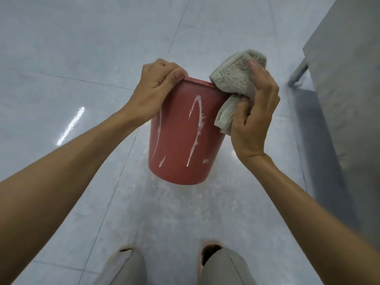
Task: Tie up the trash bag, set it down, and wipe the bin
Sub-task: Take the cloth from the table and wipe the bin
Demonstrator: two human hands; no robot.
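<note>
Grey trouser legs [224,268] sit at the bottom edge of your view, both knees over the pale tiled floor [61,48]. Your two bare forearms reach forward from there, one on each side.

Between your hands you hold the red bin [183,132] up off the floor, tilted with its base toward you and its mouth facing away. White streaks run down its near wall.

Your left hand [156,89] grips the bin's rim at the upper left, fingers curled over the edge and the thumb pressed along the outside.

Your right hand [255,112] is closed around a grey cloth [234,79], the thumb on the near side and the fingers wrapped over the bunched fabric. The cloth touches the bin's rim at the upper right, with one folded part standing above the edge and a loose corner hanging beside the wall.

Farther off, the floor shows thin tile joints and a bright glare streak [71,125] at the left. At the far right stands a grey piece of furniture [345,68], its leg resting on the floor.
</note>
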